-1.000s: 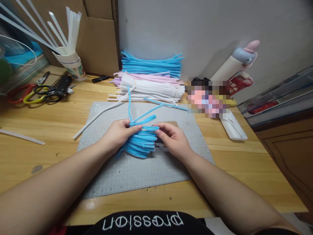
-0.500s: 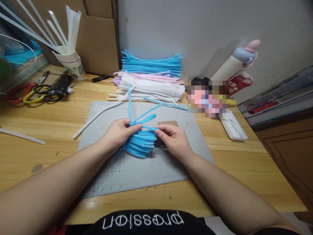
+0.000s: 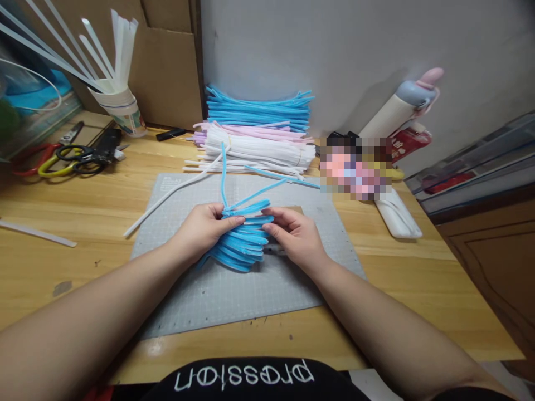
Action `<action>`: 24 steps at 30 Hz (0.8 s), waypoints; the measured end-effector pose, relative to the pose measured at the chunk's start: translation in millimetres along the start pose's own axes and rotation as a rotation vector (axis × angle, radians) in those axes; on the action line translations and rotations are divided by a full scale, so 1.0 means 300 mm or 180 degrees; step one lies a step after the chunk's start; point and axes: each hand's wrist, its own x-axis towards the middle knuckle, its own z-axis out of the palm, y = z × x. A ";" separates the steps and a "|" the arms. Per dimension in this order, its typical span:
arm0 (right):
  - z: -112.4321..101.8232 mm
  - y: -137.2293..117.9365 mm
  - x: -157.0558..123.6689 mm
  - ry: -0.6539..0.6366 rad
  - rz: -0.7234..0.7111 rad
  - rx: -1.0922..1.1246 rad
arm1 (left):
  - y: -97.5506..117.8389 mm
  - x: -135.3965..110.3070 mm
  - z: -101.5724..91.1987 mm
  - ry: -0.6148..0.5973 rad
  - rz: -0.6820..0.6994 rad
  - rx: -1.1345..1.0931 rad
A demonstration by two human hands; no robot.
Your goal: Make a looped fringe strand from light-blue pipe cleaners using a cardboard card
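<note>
A bundle of folded blue pipe cleaners is held between both hands over a grey cutting mat. My left hand pinches the bundle at its gathered left end. My right hand grips the looped right ends with its fingertips. Two loose blue ends stick up from the gathered point toward the back. A white pipe cleaner lies across the mat's far left corner.
Stacks of blue, pink and white pipe cleaners lie behind the mat. Scissors and pliers rest at far left near a cup of plastic strips. A cardboard box stands behind. A bottle leans at right.
My right hand's fingers have slid slightly left along the looped ends and pressed the loops closer together. The loose blue ends have tilted a little. My left hand has stayed in place.
</note>
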 end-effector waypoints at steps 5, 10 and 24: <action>0.000 -0.003 0.004 0.0004 0.0070 0.0054 | -0.002 0.002 -0.003 -0.0020 0.0028 -0.0052; -0.002 0.002 0.001 -0.0022 0.0057 -0.0183 | -0.004 0.004 -0.003 -0.0028 0.0007 -0.0060; -0.003 -0.002 0.006 0.0003 0.0013 -0.0542 | 0.005 0.003 -0.005 0.0088 -0.0008 0.0013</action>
